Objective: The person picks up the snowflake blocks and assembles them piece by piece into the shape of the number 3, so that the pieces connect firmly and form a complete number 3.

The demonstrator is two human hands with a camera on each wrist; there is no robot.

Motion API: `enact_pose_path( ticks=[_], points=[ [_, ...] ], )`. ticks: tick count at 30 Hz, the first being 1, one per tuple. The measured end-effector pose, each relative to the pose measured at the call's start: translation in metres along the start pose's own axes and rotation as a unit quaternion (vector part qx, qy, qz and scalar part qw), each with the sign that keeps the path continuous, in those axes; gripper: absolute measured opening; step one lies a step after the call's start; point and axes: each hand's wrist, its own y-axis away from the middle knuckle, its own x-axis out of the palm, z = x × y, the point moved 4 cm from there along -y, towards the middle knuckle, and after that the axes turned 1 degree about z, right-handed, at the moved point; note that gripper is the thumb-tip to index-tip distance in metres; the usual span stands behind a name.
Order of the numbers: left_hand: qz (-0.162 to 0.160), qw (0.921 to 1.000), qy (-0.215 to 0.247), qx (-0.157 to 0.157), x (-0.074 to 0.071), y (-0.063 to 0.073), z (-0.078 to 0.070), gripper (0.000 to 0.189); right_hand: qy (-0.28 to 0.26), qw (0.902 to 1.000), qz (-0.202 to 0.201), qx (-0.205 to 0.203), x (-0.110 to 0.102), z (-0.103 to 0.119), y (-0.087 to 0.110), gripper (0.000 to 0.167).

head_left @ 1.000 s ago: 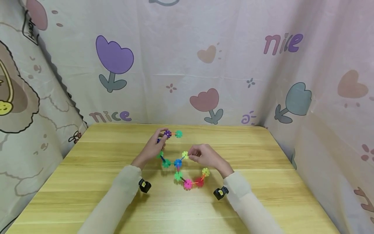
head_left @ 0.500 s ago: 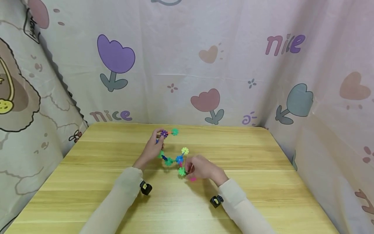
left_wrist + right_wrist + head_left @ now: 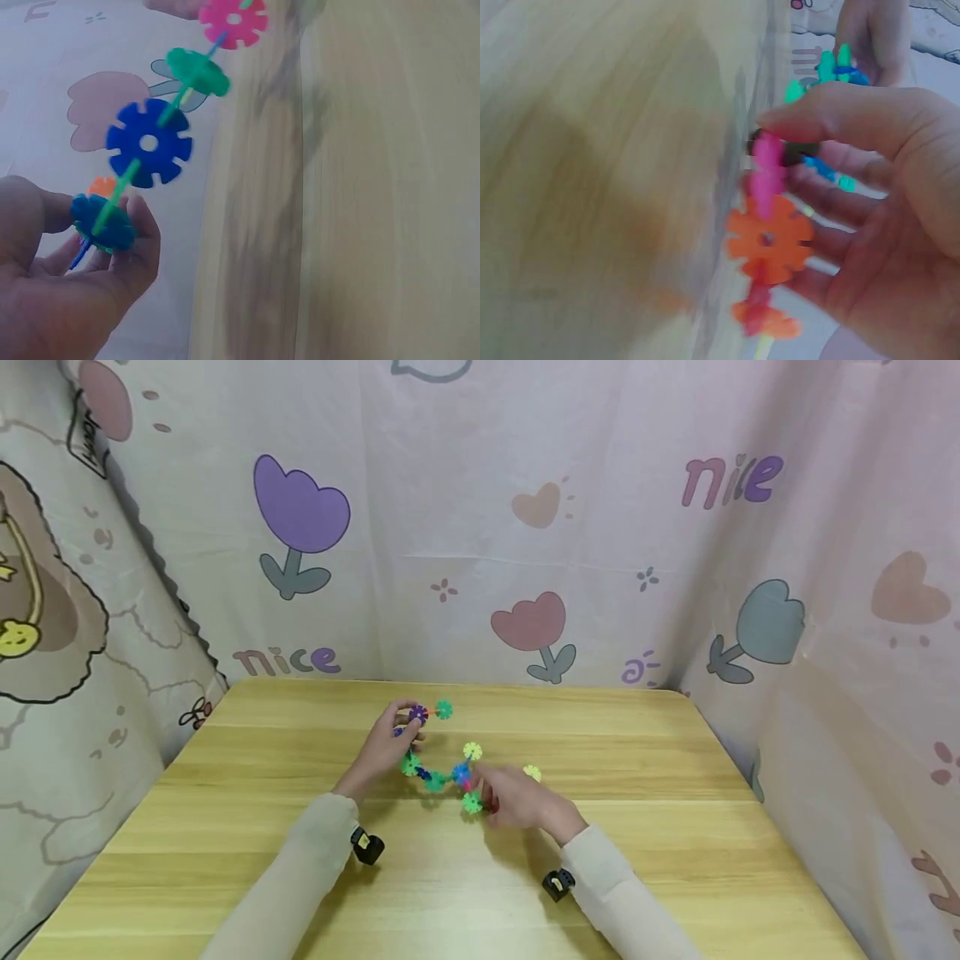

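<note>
A chain of colourful notched plastic snowflake discs (image 3: pixel 461 774) hangs above the table between both hands. My left hand (image 3: pixel 381 750) pinches its far left part by a purple disc (image 3: pixel 418 715); a green disc (image 3: pixel 444 710) sticks out beyond the fingers. In the left wrist view a dark blue disc (image 3: pixel 148 142) slants up from the grip. My right hand (image 3: pixel 519 798) pinches the chain beside a pink disc (image 3: pixel 766 172), with an orange disc (image 3: pixel 769 236) below it in the right wrist view. Its fingers partly hide that stretch. One yellow disc (image 3: pixel 472 751) branches off the middle.
A light wooden table (image 3: pixel 600 893) lies under both hands. Behind it hangs a printed curtain (image 3: pixel 435 510), with more cloth at both sides. Small black cameras sit at the left wrist (image 3: pixel 367 845) and right wrist (image 3: pixel 558 883).
My right hand has gone from beside the yellow disc down to the lower part of the chain and pinches it there. The chain's right end has swung up behind that hand. My left hand keeps its hold.
</note>
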Motion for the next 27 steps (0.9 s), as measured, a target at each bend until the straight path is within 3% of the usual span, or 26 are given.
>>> enact_pose_path(
  ticks=[11,15,22,24,27],
  points=[
    [-0.012,0.9985,-0.04,0.036,-0.019,0.001,-0.004,0.045,-0.035,0.9929,-0.103,-0.049,-0.027,-0.004,0.008,0.043],
    [0.001,0.9994,-0.022,0.028,-0.024,0.002,-0.007,0.049,-0.051,0.9884,-0.138,-0.035,-0.037,-0.007,0.013,0.043],
    [0.042,0.9976,0.054,0.006,-0.029,0.001,-0.009,0.044,-0.076,0.9761,-0.2,-0.037,-0.048,-0.015,0.023,0.041],
    [0.051,0.9977,0.044,0.009,-0.03,0.001,-0.008,0.042,-0.09,0.9703,-0.22,-0.044,-0.051,-0.016,0.024,0.041],
    [0.053,0.9984,-0.008,0.014,-0.033,0.001,-0.008,0.04,-0.108,0.9605,-0.252,-0.047,-0.056,-0.018,0.027,0.039]
  ],
)
